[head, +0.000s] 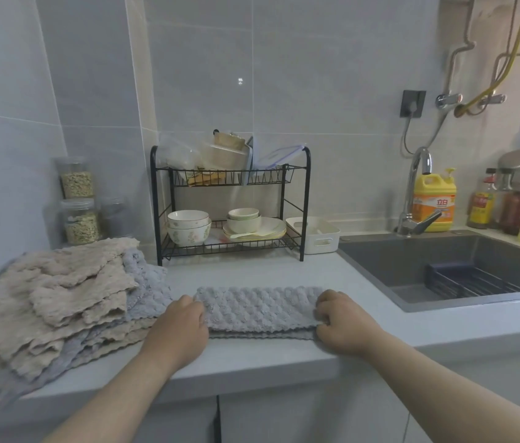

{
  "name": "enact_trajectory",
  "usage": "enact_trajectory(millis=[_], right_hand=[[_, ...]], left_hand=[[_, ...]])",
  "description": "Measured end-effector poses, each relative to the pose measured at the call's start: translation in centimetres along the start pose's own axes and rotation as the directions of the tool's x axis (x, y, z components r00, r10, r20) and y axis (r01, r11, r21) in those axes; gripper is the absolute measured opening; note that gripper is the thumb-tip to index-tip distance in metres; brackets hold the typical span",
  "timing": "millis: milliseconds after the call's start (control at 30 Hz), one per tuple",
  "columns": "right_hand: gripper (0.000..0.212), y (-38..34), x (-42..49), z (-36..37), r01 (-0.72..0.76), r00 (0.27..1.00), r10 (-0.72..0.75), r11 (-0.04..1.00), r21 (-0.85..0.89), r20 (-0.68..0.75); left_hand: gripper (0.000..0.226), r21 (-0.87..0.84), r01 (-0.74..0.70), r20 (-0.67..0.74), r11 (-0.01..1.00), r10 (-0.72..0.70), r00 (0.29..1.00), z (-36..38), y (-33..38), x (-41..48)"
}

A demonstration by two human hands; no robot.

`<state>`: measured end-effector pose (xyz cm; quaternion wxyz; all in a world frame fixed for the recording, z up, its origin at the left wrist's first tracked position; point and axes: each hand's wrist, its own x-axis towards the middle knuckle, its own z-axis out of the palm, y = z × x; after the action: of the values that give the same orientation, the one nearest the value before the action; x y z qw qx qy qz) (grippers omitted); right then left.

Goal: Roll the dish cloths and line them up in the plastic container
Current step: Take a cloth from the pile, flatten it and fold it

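Now both hands, left (178, 327) & right (343, 324), pinching ends of folded grey cloth (258, 306), on counter (252, 356).

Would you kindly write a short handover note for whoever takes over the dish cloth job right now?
Left hand: grip on the left end of the grey cloth.
Right hand: grip on its right end.
The grey cloth lies folded into a long band on the counter, not yet rolled.
The pile of cloths, beige and grey, sits to the left, all unrolled.
The white plastic container stands beside the dish rack; no rolled cloth shows in it.
Done: one cloth folded. Left: roll it, place it, then the pile.
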<state>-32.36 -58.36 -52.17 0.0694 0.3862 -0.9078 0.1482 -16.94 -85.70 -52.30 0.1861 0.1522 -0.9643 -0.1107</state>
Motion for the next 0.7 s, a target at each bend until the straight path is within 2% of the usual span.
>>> enact_trajectory(millis=[133,233,267,300,333,400,433,467,500,600,633,667,700], right_hand=[[0.029,0.6,0.3,0.0,0.020,1.000,-0.020,0.998,-0.051,-0.016],[0.039,0.9,0.0,0.0,0.002,0.975,0.019,0.996,0.093,-0.221],[0.039,0.7,0.0,0.0,-0.028,0.969,0.057,0.992,0.122,-0.241],[0.042,0.4,0.1,0.0,-0.058,0.979,0.078,0.992,0.109,-0.187],[0.050,0.3,0.3,0.2,-0.078,0.994,0.082,0.995,0.059,-0.075],[0.074,0.0,0.7,0.3,-0.077,0.982,0.087,0.995,-0.063,0.167],[0.092,0.0,0.9,0.3,-0.054,0.971,0.080,0.991,-0.120,0.225],[0.105,-0.1,1.1,0.3,-0.045,0.965,0.085,0.986,-0.161,0.249],[0.107,0.0,1.3,0.4,-0.061,0.961,0.106,0.982,-0.177,0.257],[0.074,0.0,1.6,0.7,-0.155,0.955,0.174,0.983,-0.094,0.241],[0.073,0.2,1.6,0.8,-0.181,0.958,0.192,0.981,-0.071,0.215],[0.083,0.5,1.7,0.7,-0.224,0.953,0.232,0.973,-0.061,0.193],[0.102,0.7,1.9,0.7,-0.265,0.952,0.270,0.963,-0.052,0.144]], left_hand=[[0.021,0.025,-0.021,-0.025,0.999,0.021,0.999,0.3,-0.5,0.2],[0.024,-0.177,-0.084,-0.191,0.981,0.049,0.980,-0.1,-0.5,0.6],[0.022,-0.236,-0.113,-0.187,0.965,0.069,0.980,-0.3,-0.3,0.9],[0.026,-0.260,-0.138,-0.124,0.956,0.109,0.986,-0.5,0.0,1.4],[0.039,-0.245,-0.151,-0.013,0.958,0.153,0.988,-0.5,0.2,1.8],[0.060,-0.120,-0.161,0.212,0.980,0.183,0.960,0.0,0.5,2.5],[0.068,-0.036,-0.163,0.290,0.986,0.166,0.943,0.4,0.3,2.7],[0.072,0.035,-0.158,0.339,0.987,0.137,0.931,0.8,0.1,2.9],[0.075,0.081,-0.149,0.365,0.985,0.110,0.925,1.2,-0.1,3.0],[0.076,0.118,-0.126,0.376,0.985,0.073,0.924,1.3,-0.1,3.2],[0.076,0.114,-0.123,0.372,0.986,0.073,0.926,1.3,0.1,3.1],[0.076,0.106,-0.116,0.367,0.988,0.070,0.928,1.3,0.2,2.9],[0.075,0.089,-0.103,0.349,0.991,0.066,0.935,1.2,0.2,2.8]])
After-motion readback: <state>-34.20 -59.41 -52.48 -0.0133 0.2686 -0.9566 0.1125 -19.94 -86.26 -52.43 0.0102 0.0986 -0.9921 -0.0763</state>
